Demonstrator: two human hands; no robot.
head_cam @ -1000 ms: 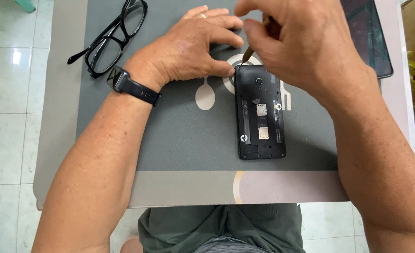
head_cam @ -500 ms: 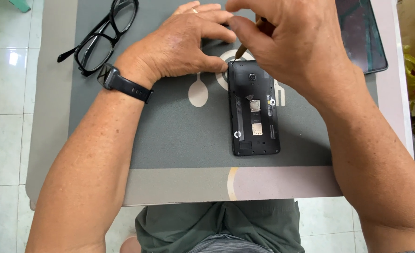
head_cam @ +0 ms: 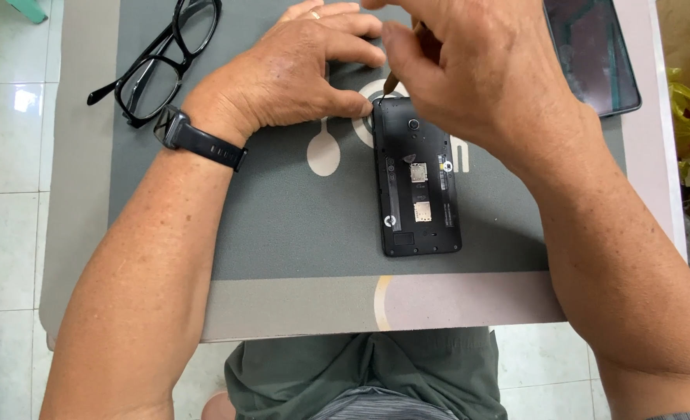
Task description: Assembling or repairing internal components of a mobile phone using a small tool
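Opened black phone lies back-up on the grey mat, its top edge under both hands: left hand fingers pressed together against the top-left corner, right hand fingers pinched shut on a thin tool tipped at that corner.

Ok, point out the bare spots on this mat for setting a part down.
Free: the grey mat between the left forearm and the opened phone, and below the glasses. Crowded: the phone's top end, under both hands.
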